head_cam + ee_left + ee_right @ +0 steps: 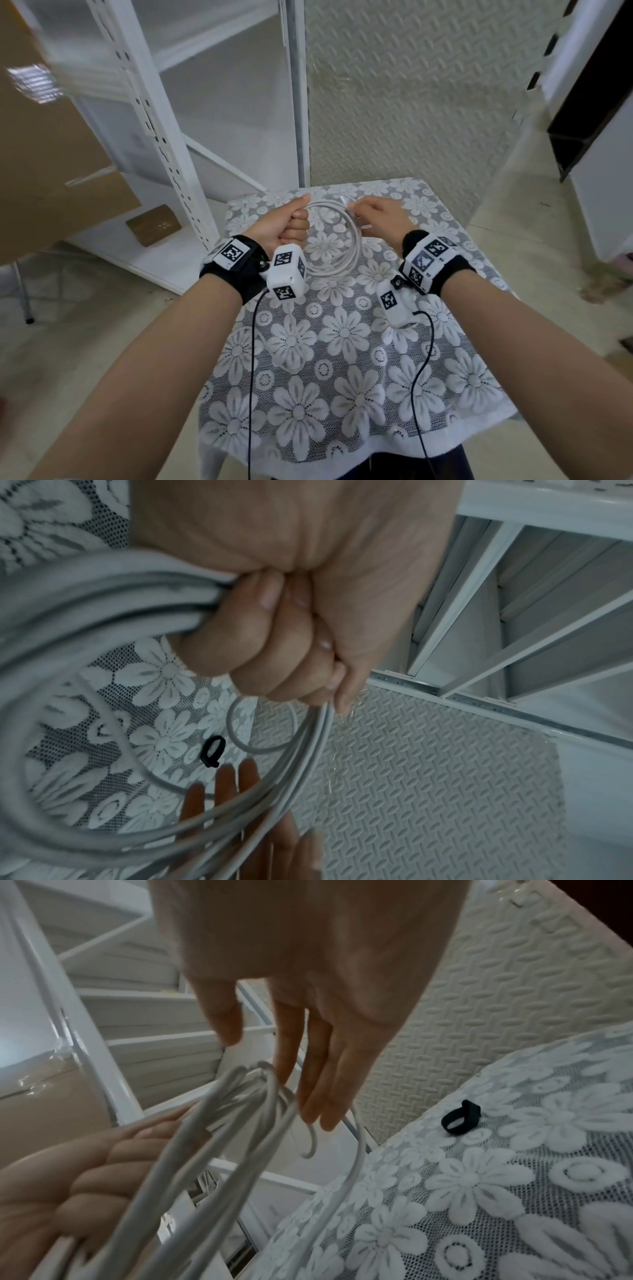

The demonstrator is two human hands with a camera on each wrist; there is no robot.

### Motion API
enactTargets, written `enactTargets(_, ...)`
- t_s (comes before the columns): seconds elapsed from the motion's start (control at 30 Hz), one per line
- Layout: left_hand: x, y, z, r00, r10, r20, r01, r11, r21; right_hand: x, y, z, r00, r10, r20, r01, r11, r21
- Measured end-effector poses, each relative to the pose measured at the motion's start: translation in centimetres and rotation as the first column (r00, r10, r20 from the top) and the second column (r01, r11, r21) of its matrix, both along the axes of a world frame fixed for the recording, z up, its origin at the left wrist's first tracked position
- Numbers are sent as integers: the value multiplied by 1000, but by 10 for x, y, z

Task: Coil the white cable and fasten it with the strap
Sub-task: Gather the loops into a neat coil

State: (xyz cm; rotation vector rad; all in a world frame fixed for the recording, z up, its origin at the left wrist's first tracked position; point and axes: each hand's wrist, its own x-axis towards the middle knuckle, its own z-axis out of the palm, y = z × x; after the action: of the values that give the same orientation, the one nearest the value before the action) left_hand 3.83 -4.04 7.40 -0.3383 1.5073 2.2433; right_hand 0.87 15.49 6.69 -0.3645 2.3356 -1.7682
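White cable (337,236): wound into several loops, held up over the far half of the table, not resting on it. Loops hang in a rough ring between the 2 hands.

Left hand (279,224): clenched in a fist round the bundled loops at the ring's left side, thumb up. From the left wrist view the fingers (260,653) wrap fully round the strands; cable runs out above and below the fist.

Right hand (376,214): at the ring's right side, fingers (318,1069) long and mostly straight, tips against the strands near the top of the coil. A loose cable end curls just below the fingertips. Thumb sits apart from the fingers; whether it pinches a strand I cannot tell, the picture is blurred there. Reads as relaxed, touching rather than gripping.

Strap (460,1121): small black loop lying on the tablecloth near the table's far edge, apart from both hands and the cable.

Table (342,394): covered in white flower-pattern lace. White metal shelving (164,144) stands behind left, a cardboard box (44,144) beside it. Embossed pale wall panel (411,96) behind the table.
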Motion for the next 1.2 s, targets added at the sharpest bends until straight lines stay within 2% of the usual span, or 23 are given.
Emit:
enactTargets(0.13, 1, 2, 1, 1000, -13, -3, 13, 1000, -7, 1, -3, -2, 994, 50, -100, -27, 977, 213)
enactTargets(0.27, 1, 3, 0, 999, -53, -5, 53, 998, -22, 5, -2, 0, 982, 113, -150, -64, 952, 298)
enactTargets(0.43, 3, 4, 1, 997, -80, -17, 80, 997, -16, 1, -2, -3, 939, 115, -324, 23, 919, 393)
enactTargets(0.53, 4, 4, 0, 996, -89, -17, 89, 996, 8, 0, 0, -6, 926, 114, -361, 2, 952, 307)
enactTargets(0.73, 3, 4, -1, 994, -112, -4, 112, 992, 60, 4, 3, -6, 964, 88, -251, -63, 992, 105)
enactTargets(0.97, 5, 3, -3, 994, -111, 15, 110, 991, 71, 5, 2, -2, 971, 103, -215, -78, 989, 122)
enactTargets(1.07, 5, 3, -3, 993, -117, 27, 116, 992, 53, 6, 3, -2, 961, 134, -243, -81, 973, 216)
enactTargets(1.2, 4, 1, -2, 978, -198, 73, 193, 979, 69, 9, 4, 3, 963, 180, -201, -123, 956, 267)
